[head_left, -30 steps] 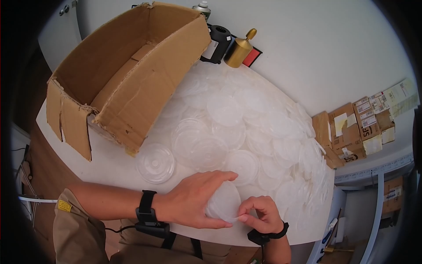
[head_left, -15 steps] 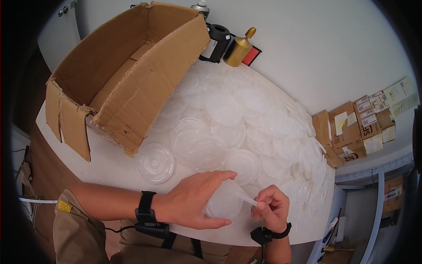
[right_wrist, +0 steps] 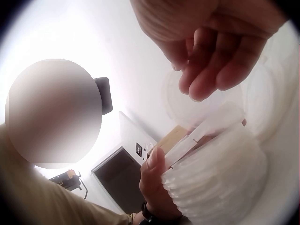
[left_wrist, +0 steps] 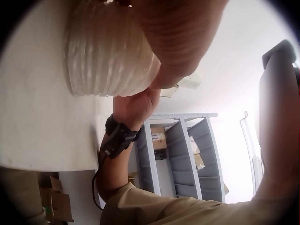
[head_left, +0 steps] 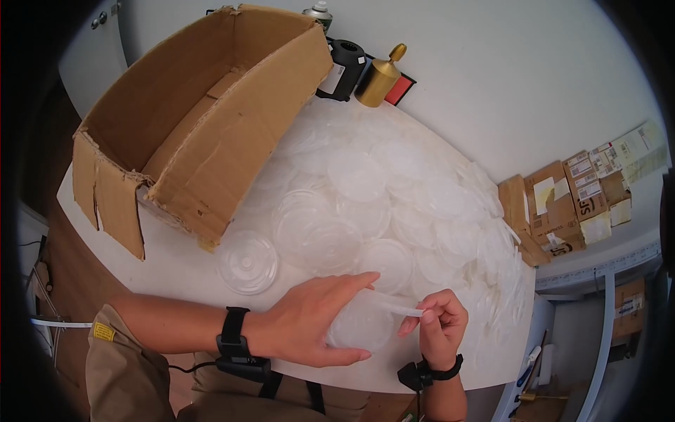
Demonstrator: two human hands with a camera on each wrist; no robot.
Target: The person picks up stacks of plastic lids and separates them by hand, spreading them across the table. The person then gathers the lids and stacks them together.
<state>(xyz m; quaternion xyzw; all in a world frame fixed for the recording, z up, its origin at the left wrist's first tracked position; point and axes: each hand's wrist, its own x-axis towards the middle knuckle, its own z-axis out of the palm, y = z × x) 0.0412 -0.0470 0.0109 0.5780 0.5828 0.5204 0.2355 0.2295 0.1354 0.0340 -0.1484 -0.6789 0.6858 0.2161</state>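
Observation:
My left hand (head_left: 302, 320) grips a thick stack of translucent plastic lids (head_left: 358, 330) on the near part of the table, thumb and fingers spread round its side. In the left wrist view the layered rims of the stack (left_wrist: 103, 51) show, standing on the tabletop. My right hand (head_left: 444, 330) is just right of the stack. Its thumb and forefinger pinch the edge of one thin lid (head_left: 404, 309), which is raised at that side and still overlaps the stack in the head view. One loose round lid (head_left: 249, 261) lies flat beyond my left forearm.
Many more lids (head_left: 415, 183) lie heaped across the white table (head_left: 169, 271). An open cardboard box (head_left: 239, 155) stands at the far left. Behind the heap are a gold canister (head_left: 377, 83), a black device (head_left: 342, 69) and a spray can (head_left: 320, 13). Cartons (head_left: 555, 207) stand at the right.
My right hand has moved up and to the right, drawing the edge of one lid away from the stack. The left hand keeps its grip in the same place.

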